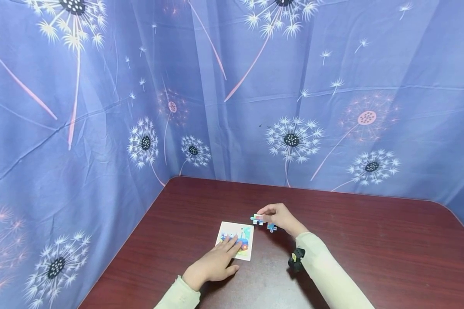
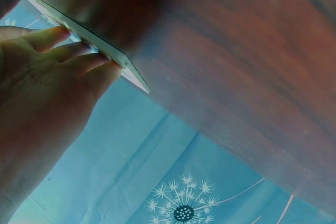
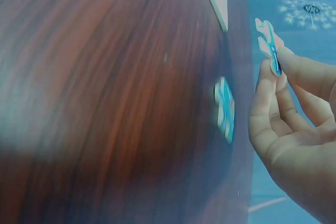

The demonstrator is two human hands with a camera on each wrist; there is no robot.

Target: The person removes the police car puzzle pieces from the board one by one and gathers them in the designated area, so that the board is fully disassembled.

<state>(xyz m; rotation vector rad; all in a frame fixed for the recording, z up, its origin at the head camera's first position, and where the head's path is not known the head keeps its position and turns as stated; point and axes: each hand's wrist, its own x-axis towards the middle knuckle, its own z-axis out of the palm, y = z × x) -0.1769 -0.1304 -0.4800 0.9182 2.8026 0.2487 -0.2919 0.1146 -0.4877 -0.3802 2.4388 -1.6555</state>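
Note:
My left hand [image 1: 215, 262] lies with extended fingers on a small cream-bordered puzzle board [image 1: 227, 228], which carries a colourful picture with a blue vehicle. From the side, the left wrist view shows those fingertips on the board's face [image 2: 137, 78]. Just right of the board, my right hand [image 1: 279, 216] pinches a jigsaw piece [image 3: 269, 45] between thumb and fingers, raised above the table. Below that hand, a second jigsaw piece [image 3: 226, 109] with blue on it lies flat on the tabletop; the hand partly covers this piece [image 1: 272, 227] in the head view.
The dark red-brown wooden table [image 1: 355, 240] stretches far to the right. A blue curtain [image 1: 239, 141] with dandelion prints hangs along its back and left edges. A small black device [image 1: 296, 259] sits at my right wrist.

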